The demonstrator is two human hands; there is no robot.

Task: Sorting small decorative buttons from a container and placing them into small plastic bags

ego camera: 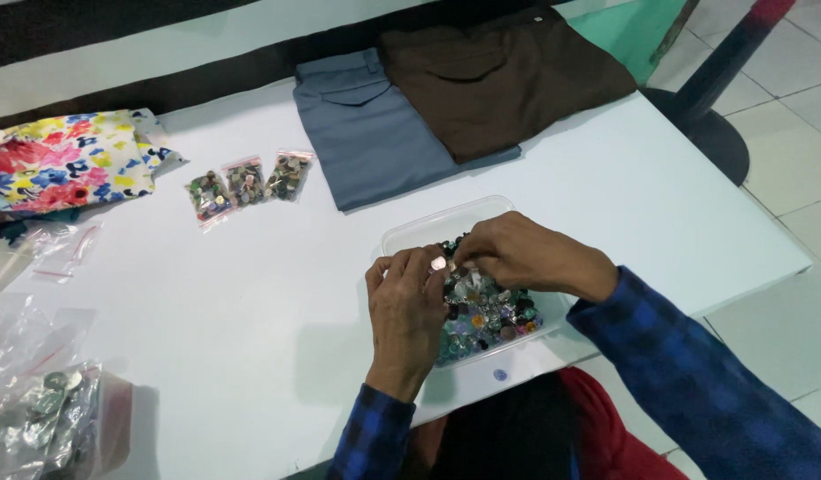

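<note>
Button tray (pixel 409 233) long axis slanting up-right, both hands (pixel 468 276) inside

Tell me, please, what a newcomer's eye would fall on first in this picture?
Both hands, left hand and right hand, meet over a clear tray of mixed buttons near the table's front edge. Behind lie folded grey-blue trousers and brown trousers; floral cloth brightens the far left.

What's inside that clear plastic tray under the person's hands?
The clear tray holds a heap of mixed buttons, green, dark and pale. The left hand and right hand cover the rest, so the far part stays hidden.
</note>
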